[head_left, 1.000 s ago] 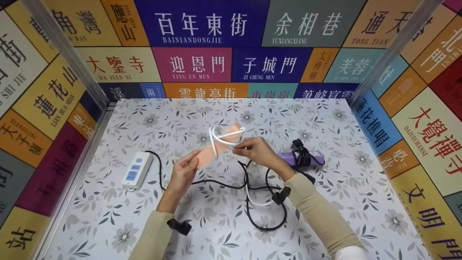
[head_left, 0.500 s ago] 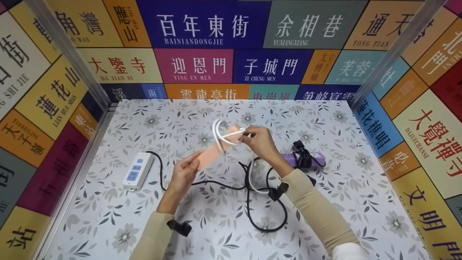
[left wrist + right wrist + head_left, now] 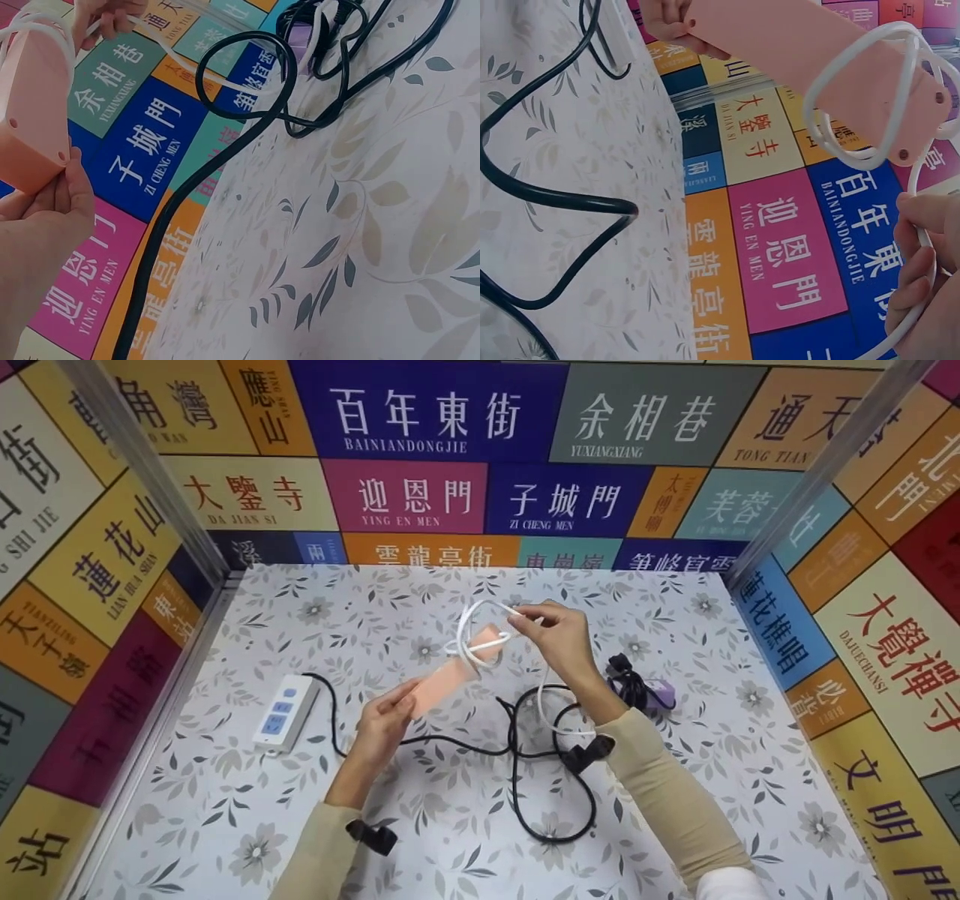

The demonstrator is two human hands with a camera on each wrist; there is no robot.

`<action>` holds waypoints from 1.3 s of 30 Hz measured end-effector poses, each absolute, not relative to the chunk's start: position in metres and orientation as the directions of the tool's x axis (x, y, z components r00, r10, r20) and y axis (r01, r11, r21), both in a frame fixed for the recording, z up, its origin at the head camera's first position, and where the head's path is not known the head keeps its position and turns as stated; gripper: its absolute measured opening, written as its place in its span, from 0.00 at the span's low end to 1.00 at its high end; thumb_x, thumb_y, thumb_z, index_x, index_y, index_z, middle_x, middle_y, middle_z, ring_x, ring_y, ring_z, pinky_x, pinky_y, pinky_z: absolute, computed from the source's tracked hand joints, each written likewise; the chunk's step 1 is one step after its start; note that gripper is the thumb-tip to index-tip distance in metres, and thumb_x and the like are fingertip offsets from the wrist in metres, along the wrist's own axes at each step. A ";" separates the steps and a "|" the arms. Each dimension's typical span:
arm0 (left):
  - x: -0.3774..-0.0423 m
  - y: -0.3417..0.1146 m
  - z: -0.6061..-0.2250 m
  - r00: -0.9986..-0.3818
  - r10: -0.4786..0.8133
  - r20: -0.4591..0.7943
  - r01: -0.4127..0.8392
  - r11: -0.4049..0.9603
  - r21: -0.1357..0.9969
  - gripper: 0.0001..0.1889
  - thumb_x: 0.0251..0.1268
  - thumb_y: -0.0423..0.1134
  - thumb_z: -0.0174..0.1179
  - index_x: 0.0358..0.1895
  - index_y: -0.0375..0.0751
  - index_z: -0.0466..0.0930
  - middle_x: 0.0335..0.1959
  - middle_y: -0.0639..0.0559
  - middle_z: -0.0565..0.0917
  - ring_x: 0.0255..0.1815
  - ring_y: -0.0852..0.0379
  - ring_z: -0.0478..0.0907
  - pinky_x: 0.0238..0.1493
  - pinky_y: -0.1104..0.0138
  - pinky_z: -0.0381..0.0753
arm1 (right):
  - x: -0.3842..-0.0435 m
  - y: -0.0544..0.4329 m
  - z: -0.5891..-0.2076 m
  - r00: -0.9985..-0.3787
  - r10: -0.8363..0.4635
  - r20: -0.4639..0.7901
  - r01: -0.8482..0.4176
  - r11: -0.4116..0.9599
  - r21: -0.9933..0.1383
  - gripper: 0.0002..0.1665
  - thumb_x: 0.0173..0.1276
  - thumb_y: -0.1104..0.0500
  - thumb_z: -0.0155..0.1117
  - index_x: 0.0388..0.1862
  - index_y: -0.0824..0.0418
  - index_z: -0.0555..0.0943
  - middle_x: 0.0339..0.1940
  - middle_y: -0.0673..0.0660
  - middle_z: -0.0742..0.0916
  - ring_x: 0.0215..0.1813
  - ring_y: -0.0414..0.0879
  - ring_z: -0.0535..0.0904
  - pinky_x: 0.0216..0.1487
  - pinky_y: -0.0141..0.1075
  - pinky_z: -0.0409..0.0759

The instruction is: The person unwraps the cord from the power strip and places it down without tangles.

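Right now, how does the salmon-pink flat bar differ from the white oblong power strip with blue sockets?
The salmon-pink bar is held up in the left hand; the white power strip lies on the patterned table. The salmon-pink bar shows a plain face with dark holes, the white power strip blue sockets. White cord loops across the salmon-pink bar; black cord trails from the white power strip. Both are oblong.

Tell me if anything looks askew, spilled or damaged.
White cord circles the pink strip in loose, uneven turns. On the table, black cord sprawls in open loops, untidy near the purple strip and its bundled cord. No damage or spill shows.
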State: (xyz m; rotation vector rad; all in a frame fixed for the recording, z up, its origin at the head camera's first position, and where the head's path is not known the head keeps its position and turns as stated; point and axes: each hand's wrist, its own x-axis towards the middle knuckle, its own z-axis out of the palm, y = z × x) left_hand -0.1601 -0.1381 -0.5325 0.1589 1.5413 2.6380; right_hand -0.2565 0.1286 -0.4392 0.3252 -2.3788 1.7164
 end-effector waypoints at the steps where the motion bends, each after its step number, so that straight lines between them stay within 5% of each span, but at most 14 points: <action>1: -0.160 -0.138 -0.533 -0.992 0.118 0.047 -0.018 -0.492 0.870 0.28 0.74 0.29 0.50 0.69 0.11 0.55 0.55 0.53 0.83 0.57 0.62 0.80 0.64 0.73 0.77 | -0.255 0.129 -0.437 -0.956 -0.063 0.286 -0.292 0.296 -0.910 0.11 0.62 0.51 0.75 0.41 0.54 0.92 0.31 0.48 0.86 0.27 0.45 0.69 0.26 0.30 0.68; 14: -0.164 -0.145 -0.530 -1.000 0.008 0.015 0.007 -0.590 0.808 0.32 0.76 0.34 0.52 0.71 0.12 0.51 0.57 0.49 0.82 0.57 0.62 0.80 0.60 0.72 0.79 | -0.225 0.141 -0.418 -0.933 -0.210 0.291 -0.312 0.075 -0.947 0.13 0.67 0.60 0.70 0.46 0.67 0.86 0.28 0.50 0.84 0.25 0.40 0.72 0.26 0.28 0.72; 21: -0.162 -0.152 -0.529 -0.998 -0.002 0.057 0.044 -0.663 0.747 0.31 0.75 0.37 0.55 0.70 0.18 0.60 0.54 0.52 0.85 0.54 0.59 0.83 0.61 0.67 0.80 | -0.215 0.161 -0.426 -0.837 -0.472 0.278 -0.276 -0.074 -0.958 0.10 0.71 0.68 0.61 0.46 0.74 0.77 0.31 0.49 0.83 0.27 0.38 0.76 0.27 0.27 0.77; 26: -0.161 -0.153 -0.526 -0.993 0.008 0.120 0.083 -0.677 0.732 0.20 0.74 0.38 0.57 0.63 0.31 0.76 0.55 0.52 0.85 0.55 0.57 0.83 0.63 0.66 0.79 | -0.208 0.170 -0.439 -0.689 -0.688 0.225 -0.278 -0.036 -0.960 0.05 0.70 0.69 0.62 0.44 0.68 0.78 0.31 0.48 0.83 0.31 0.36 0.79 0.29 0.26 0.79; 30: -0.160 -0.152 -0.522 -0.989 0.038 0.144 0.079 -0.688 0.721 0.14 0.75 0.39 0.56 0.57 0.40 0.83 0.56 0.52 0.84 0.59 0.58 0.79 0.66 0.65 0.77 | -0.206 0.174 -0.451 -0.606 -0.775 0.179 -0.288 0.004 -0.958 0.09 0.69 0.69 0.62 0.43 0.75 0.76 0.34 0.50 0.82 0.33 0.40 0.79 0.32 0.30 0.81; 34: -0.160 -0.154 -0.520 -0.987 0.057 0.150 0.060 -0.734 0.677 0.14 0.77 0.39 0.52 0.55 0.41 0.84 0.57 0.51 0.81 0.61 0.58 0.76 0.67 0.64 0.76 | -0.206 0.177 -0.463 -0.597 -0.799 0.066 -0.305 0.150 -0.940 0.09 0.70 0.67 0.63 0.44 0.72 0.76 0.33 0.54 0.82 0.32 0.47 0.78 0.30 0.30 0.79; 39: -0.160 -0.157 -0.518 -0.992 0.041 0.121 0.036 -0.817 0.575 0.15 0.76 0.41 0.53 0.55 0.39 0.82 0.56 0.49 0.80 0.60 0.55 0.77 0.68 0.62 0.77 | -0.206 0.180 -0.478 -0.657 -0.752 -0.053 -0.289 0.317 -0.903 0.09 0.71 0.64 0.64 0.46 0.67 0.79 0.33 0.63 0.84 0.33 0.52 0.80 0.32 0.31 0.79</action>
